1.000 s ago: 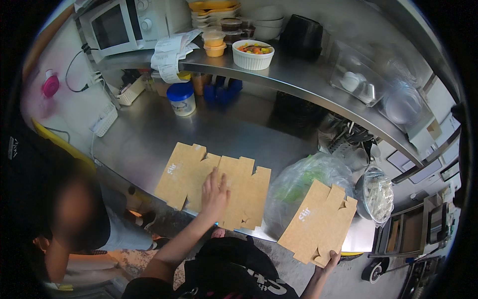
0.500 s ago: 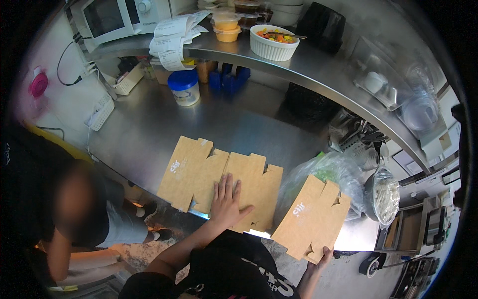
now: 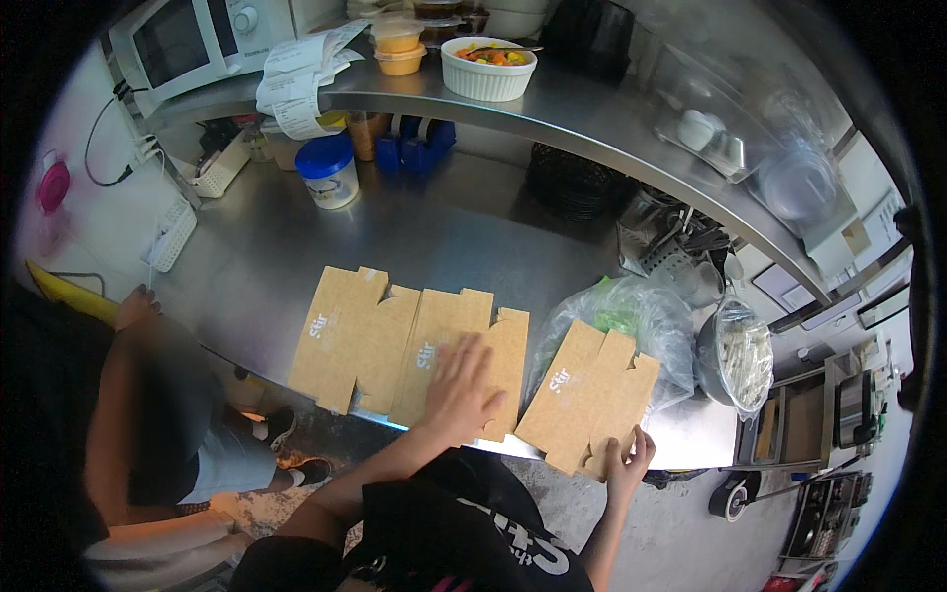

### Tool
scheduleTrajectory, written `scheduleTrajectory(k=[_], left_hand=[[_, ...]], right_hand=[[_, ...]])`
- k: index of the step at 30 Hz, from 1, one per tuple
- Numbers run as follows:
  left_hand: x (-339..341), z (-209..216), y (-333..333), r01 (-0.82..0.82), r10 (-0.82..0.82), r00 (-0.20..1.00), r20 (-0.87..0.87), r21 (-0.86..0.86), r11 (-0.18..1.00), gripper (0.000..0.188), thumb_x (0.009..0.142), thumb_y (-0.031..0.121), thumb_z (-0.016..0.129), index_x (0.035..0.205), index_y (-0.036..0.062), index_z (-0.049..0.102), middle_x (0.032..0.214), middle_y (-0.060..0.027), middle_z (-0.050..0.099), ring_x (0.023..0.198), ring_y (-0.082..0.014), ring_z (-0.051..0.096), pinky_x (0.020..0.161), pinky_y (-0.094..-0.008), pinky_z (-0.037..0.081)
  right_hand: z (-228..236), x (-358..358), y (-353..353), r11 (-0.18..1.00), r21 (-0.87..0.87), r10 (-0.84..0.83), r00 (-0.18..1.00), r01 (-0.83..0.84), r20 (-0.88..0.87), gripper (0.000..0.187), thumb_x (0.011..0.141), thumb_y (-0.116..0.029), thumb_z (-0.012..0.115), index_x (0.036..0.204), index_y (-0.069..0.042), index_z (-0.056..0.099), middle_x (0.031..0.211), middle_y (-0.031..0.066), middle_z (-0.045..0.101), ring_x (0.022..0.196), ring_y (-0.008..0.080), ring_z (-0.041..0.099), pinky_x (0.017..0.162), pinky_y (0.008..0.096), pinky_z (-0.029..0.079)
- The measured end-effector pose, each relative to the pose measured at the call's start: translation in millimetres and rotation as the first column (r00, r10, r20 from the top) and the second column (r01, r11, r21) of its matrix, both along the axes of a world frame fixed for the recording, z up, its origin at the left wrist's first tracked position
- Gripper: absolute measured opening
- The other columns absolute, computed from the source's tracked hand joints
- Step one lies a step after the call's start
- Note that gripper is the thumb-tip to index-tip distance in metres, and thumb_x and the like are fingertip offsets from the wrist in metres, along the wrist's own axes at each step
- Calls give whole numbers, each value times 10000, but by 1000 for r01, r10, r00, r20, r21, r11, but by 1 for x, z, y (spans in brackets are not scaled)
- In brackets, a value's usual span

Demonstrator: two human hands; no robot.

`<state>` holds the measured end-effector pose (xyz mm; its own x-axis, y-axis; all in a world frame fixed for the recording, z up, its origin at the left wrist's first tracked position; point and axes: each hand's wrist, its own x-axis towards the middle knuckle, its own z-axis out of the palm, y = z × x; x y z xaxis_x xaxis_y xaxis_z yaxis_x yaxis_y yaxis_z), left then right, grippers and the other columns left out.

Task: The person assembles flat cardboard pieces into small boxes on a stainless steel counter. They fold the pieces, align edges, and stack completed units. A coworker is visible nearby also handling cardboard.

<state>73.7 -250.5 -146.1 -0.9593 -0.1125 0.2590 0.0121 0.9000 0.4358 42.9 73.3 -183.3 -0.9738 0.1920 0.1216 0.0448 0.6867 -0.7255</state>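
Note:
Three flat, die-cut brown cardboard box blanks lie in a row along the front of the steel worktop. The left blank [image 3: 340, 331] meets or overlaps the middle blank [image 3: 424, 370]. My left hand [image 3: 459, 395] rests palm down across the middle blank, fingers stretched out and slightly blurred. At the right, another cardboard blank [image 3: 582, 395] lies tilted against the edge of a clear plastic bag [image 3: 646, 321]. My right hand [image 3: 627, 469] is at that blank's lower right corner, thumb on the card and fingers spread just beyond its edge.
Behind the blanks stand a blue-lidded tub [image 3: 327, 173] and a blue tape dispenser [image 3: 414, 146]. The raised steel shelf [image 3: 395, 99] holds a white ramekin [image 3: 488, 79] and a microwave [image 3: 182, 49]. A plastic-wrapped bowl [image 3: 735, 355] sits right. Another person [image 3: 109, 395] stands close at left.
The right blank has been lowered onto the worktop, and my right hand's fingers have spread at its corner. My left hand has slid right over the middle blank. The other person's hand has come up.

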Motion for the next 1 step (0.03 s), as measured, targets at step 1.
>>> scheduleTrajectory(k=[1], left_hand=[[2,1,-9,-79,84,994,65,-75,994,684,839,413,613,1356,5,427,1484,-193,278,1398,-338,221,1123,-534,175]], right_hand=[[-4,2,-3,985,175,20,993,0,-113,618,783,-121,706,1347,-60,458,1346,102,386,1221,311,406,986,368,395]])
